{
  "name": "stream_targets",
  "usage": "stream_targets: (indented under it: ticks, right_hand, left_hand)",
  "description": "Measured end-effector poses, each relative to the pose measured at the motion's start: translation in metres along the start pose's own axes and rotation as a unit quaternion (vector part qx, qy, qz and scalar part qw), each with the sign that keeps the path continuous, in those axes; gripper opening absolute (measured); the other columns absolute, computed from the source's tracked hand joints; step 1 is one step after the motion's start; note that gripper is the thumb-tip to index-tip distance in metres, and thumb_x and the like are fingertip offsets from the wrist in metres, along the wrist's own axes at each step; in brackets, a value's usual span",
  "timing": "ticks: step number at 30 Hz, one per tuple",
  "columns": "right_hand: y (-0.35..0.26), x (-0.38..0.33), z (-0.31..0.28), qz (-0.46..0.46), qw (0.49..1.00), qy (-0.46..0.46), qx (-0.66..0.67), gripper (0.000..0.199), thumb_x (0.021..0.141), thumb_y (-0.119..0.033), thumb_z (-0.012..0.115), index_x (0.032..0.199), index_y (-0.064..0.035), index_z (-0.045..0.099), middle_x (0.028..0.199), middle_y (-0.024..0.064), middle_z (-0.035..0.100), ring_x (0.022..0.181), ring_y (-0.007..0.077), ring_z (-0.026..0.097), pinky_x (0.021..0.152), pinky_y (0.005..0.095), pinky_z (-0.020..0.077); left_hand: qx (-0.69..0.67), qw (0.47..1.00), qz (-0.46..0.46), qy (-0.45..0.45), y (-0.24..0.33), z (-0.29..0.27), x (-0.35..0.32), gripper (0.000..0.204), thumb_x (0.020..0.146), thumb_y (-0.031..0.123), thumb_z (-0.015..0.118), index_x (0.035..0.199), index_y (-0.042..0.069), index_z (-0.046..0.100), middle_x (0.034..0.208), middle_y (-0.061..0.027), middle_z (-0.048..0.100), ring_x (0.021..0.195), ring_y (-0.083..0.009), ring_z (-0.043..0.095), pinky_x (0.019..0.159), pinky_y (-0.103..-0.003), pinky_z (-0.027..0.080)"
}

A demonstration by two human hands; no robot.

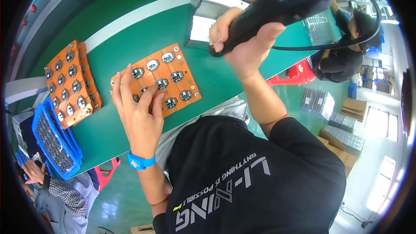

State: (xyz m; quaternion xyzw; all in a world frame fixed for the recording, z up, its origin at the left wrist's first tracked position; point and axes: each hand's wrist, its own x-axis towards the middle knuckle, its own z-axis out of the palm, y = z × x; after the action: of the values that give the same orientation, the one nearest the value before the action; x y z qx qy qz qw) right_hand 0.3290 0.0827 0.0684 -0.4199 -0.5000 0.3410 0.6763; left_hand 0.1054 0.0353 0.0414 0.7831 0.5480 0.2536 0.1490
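My right hand (253,45) is wrapped round a black electric screwdriver (277,6), raised above the bench with its narrow end pointing down and left. A ribbed black cord runs from its upper end. My left hand (138,106), with a blue wrist strap (141,161) on that arm, lies on an orange fixture board (184,63). Two fingers stretch toward the board's left edge, while the index finger and thumb bend down near its middle. Small round circuit parts (177,76) sit in rows in the board; my hand covers some of them.
Stacked orange boards (69,71) with similar parts stand at the left of the green bench (106,132). Nearby are blue trays (54,145) of small dark parts. A white machine (216,4) stands behind the screwdriver. Co-workers (346,47) sit at right and lower left (69,199).
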Motion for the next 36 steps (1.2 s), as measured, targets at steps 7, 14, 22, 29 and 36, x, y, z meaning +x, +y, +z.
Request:
stream_targets:
  ticks: [7, 14, 22, 29, 36]
  right_hand:
    - [0.021, -0.033, 0.06, 0.008, 0.991, -0.039, 0.124, 0.086, 0.08, -0.084, 0.032, 0.127, -0.0125, 0.028, 0.057, 0.0078, 0.05, 0.041, 0.0178, 0.047, 0.045, 0.0303, 0.0429]
    - [0.042, -0.052, 0.08, -0.007, 0.985, -0.089, 0.146, 0.084, 0.08, -0.077, 0.048, 0.126, -0.009, 0.028, 0.062, 0.0084, 0.054, 0.046, 0.0159, 0.051, 0.047, 0.0271, 0.0444]
    - [0.049, -0.059, 0.087, -0.005, 0.983, -0.097, 0.158, 0.085, 0.079, -0.078, 0.048, 0.123, -0.0094, 0.025, 0.064, 0.0075, 0.054, 0.047, 0.0161, 0.051, 0.05, 0.0286, 0.0461]
    - [0.06, -0.062, 0.084, -0.075, 0.974, -0.16, 0.143, 0.082, 0.079, -0.074, 0.053, 0.121, -0.0096, 0.025, 0.068, 0.007, 0.056, 0.051, 0.0156, 0.055, 0.05, 0.0272, 0.0468]
    - [0.057, -0.064, 0.089, -0.062, 0.976, -0.157, 0.141, 0.084, 0.077, -0.075, 0.052, 0.12, -0.0085, 0.025, 0.068, 0.0061, 0.056, 0.052, 0.0151, 0.055, 0.051, 0.027, 0.0475]
  left_hand:
    - [-0.003, 1.0, 0.004, 0.014, -0.007, 0.003, -0.002, 0.011, 0.077, 0.007, 0.074, 0.087, 0.004, 0.074, 0.143, -0.0132, 0.045, 0.133, -0.0414, 0.036, 0.108, -0.05, 0.033]
    - [0.024, 1.0, -0.002, 0.009, -0.015, 0.004, -0.007, 0.012, 0.074, 0.011, 0.076, 0.085, 0.008, 0.076, 0.141, -0.0123, 0.046, 0.133, -0.0408, 0.036, 0.108, -0.059, 0.029]
    - [0.004, 1.0, -0.001, 0.014, -0.023, 0.001, -0.01, 0.012, 0.074, 0.014, 0.077, 0.085, 0.01, 0.077, 0.141, -0.0122, 0.046, 0.133, -0.0407, 0.036, 0.107, -0.064, 0.029]
    - [0.005, 1.0, -0.003, 0.006, -0.023, -0.002, -0.011, 0.013, 0.074, 0.013, 0.076, 0.087, 0.009, 0.077, 0.14, -0.0129, 0.046, 0.133, -0.0404, 0.037, 0.107, -0.062, 0.029]
    - [0.005, 1.0, -0.003, 0.01, -0.024, -0.002, -0.013, 0.013, 0.074, 0.012, 0.075, 0.087, 0.009, 0.077, 0.139, -0.0129, 0.046, 0.132, -0.0395, 0.037, 0.107, -0.062, 0.03]
